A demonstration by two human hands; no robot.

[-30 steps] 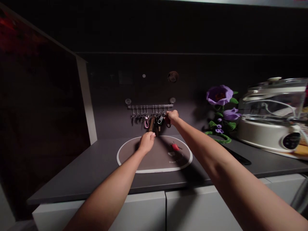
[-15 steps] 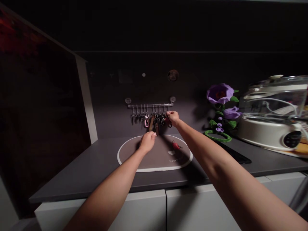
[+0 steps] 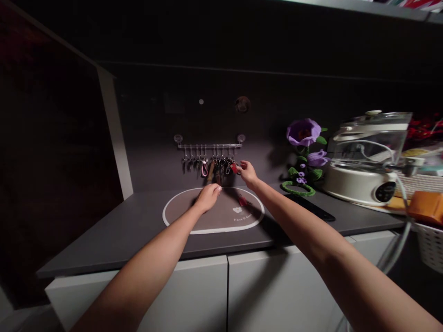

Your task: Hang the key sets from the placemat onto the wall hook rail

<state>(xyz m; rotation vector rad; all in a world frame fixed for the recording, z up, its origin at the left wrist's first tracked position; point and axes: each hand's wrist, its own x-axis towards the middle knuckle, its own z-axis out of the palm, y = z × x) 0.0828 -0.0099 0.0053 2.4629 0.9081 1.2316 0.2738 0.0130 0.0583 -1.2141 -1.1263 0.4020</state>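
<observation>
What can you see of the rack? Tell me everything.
The rack is slim, level and see-through, plastic by its look, with a round mount at each end against the dark wall. Keys hang from its row of hooks. The right hand is just below its right end; contact is unclear.

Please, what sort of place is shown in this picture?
Probably a home, perhaps a kitchen or entryway: keys hang from a hook rail on the wall, and a white appliance with a clear cover stands on a dark countertop above pale cabinets.
</observation>
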